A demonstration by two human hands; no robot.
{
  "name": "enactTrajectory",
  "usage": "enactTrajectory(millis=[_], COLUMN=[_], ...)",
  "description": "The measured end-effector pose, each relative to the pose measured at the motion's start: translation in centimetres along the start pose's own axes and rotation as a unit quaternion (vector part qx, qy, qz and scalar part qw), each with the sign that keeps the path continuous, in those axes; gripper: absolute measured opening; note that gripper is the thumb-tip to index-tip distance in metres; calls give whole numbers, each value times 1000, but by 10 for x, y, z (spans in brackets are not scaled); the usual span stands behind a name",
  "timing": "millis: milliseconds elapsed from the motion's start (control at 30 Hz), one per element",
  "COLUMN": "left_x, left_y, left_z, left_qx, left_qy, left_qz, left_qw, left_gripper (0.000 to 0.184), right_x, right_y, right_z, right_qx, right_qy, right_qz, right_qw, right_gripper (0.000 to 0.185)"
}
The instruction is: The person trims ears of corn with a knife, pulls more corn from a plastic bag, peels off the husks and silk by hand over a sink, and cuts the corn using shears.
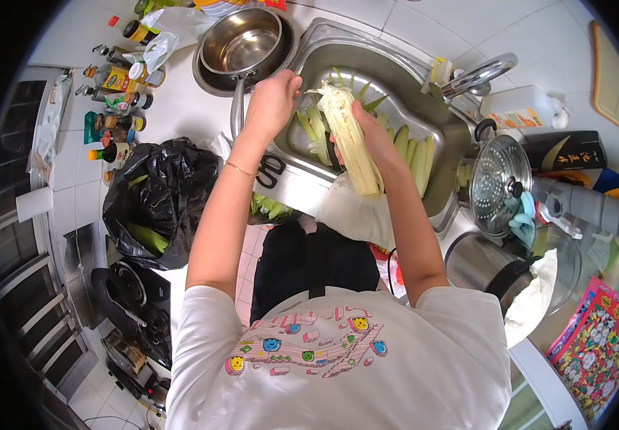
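Note:
My right hand (371,135) is wrapped round a long, pale yellow ear of corn (353,147), apparently still in its thin inner husk. Its ragged top points away from me, over the near part of the steel sink (460,140). My left hand (275,102) is raised at the sink's left edge, apart from the corn, with its fingers curled closed. Whatever may be in those fingers is hidden. In the sink lie green leafy pieces (314,132) on the left and several long, pale green pieces (418,156) on the right.
Black-handled scissors (271,170) lie on the counter by my left forearm. A black plastic bag (169,193) holding green husks stands farther left. A steel pan (241,44) sits behind my left hand. Right of the sink are a glass lid (501,186) and a steel pot (478,265).

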State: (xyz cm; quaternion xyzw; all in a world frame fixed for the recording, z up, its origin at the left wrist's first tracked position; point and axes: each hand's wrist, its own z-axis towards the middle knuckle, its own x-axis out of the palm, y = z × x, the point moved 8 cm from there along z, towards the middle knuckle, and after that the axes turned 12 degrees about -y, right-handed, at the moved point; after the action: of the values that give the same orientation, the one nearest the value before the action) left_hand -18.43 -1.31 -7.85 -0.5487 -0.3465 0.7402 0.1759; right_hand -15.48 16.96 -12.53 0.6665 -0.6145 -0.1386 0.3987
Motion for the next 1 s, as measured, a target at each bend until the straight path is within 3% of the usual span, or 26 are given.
enactTrajectory(millis=[67,200,300,600,700,800,900,1000], left_x=[17,40,47,61,71,78,78,70], left_y=[-1,-8,-14,-18,13,20,33,36], left_z=[-3,-19,-21,-18,-19,-21,-13,-1], left_qx=[13,-76,-80,-130,-253,-248,-249,-157], left_qy=[82,146,135,100,3,-60,-16,-34], left_qz=[-87,-313,-340,-405,-484,-463,-369,-316], left_qw=[993,935,927,899,838,849,895,935], left_gripper=[31,48,37,31,29,29,28,35], right_x=[-2,-7,-10,-3,2,0,1,1], right_y=[0,-3,-5,-6,-5,-8,-14,-21], right_z=[-1,1,1,-8,-6,1,8,16], right_qx=[2,11,26,18,7,12,28,69], right_qy=[-7,-12,-7,-3,1,10,47,94], right_qz=[2,23,32,8,20,49,94,186], right_qw=[1000,1000,999,1000,1000,999,994,976], right_gripper=[51,50,47,50,52,55,57,59])
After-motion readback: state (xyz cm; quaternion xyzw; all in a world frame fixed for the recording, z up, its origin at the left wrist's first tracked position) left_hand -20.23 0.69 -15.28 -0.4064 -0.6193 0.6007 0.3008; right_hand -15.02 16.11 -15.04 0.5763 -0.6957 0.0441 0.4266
